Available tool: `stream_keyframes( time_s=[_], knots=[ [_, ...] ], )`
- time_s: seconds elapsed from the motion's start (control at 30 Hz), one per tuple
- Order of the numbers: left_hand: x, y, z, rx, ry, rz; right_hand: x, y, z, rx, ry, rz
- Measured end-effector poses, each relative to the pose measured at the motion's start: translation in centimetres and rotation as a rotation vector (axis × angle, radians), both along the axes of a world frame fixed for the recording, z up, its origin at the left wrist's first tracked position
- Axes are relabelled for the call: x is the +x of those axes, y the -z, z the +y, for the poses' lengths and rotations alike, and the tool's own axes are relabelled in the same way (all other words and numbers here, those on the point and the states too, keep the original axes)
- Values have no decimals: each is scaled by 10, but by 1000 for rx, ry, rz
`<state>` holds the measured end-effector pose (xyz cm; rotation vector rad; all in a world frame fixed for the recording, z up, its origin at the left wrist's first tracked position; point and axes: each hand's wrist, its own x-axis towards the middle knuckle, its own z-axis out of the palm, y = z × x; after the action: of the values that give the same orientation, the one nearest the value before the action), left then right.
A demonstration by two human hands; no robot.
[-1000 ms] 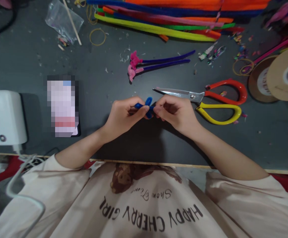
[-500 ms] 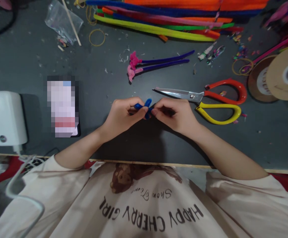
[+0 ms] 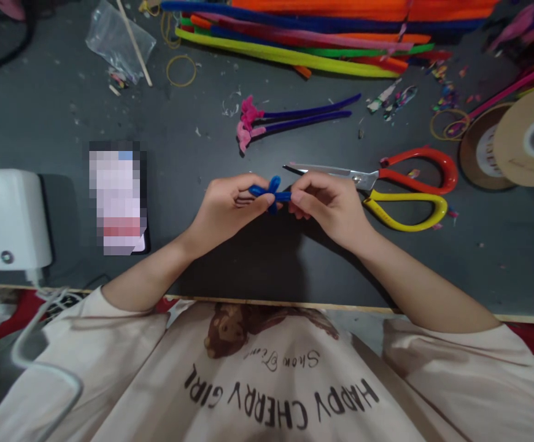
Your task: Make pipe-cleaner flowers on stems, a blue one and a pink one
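Between my two hands is a blue pipe cleaner (image 3: 274,184) bent into several short loops, like a small flower. My left hand (image 3: 234,205) pinches it near its middle between thumb and fingers. At its right end, my right hand (image 3: 325,205) grips one blue loop with thumb and forefinger. Scissors (image 3: 363,180) with one red and one yellow handle lie just beyond my right hand, partly behind it. Farther up the table rest two pipe-cleaner flowers, a bright pink one (image 3: 250,113) and a paler pink one (image 3: 245,134), both on purple stems.
Colourful pipe cleaners (image 3: 294,52) lie across the back. Ribbon spools (image 3: 525,135) stand at the right. On the left are a phone (image 3: 117,199), a white power bank (image 3: 13,220) with a cable, a plastic bag (image 3: 117,40) and a rubber band (image 3: 181,71).
My right hand has moved slightly right and up, drawing out its end of the blue pipe cleaner. More of the blue loops now shows between my hands.
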<state>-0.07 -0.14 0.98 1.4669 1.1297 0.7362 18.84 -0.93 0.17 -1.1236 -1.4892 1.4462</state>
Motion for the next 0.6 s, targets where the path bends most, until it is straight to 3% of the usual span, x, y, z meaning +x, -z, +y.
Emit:
stream_keyframes(
  time_s=[0.23, 0.5, 0.6],
  knots=[
    [0, -4, 0, -2, 15, -10, -1, -2, 0, -65, -15, 31],
    [0, -5, -3, 150, 13, 75, -3, -1, 1, -327, -67, 174],
    [0, -5, -2, 157, 9, 31, -3, -2, 1, -345, -55, 181]
  ],
)
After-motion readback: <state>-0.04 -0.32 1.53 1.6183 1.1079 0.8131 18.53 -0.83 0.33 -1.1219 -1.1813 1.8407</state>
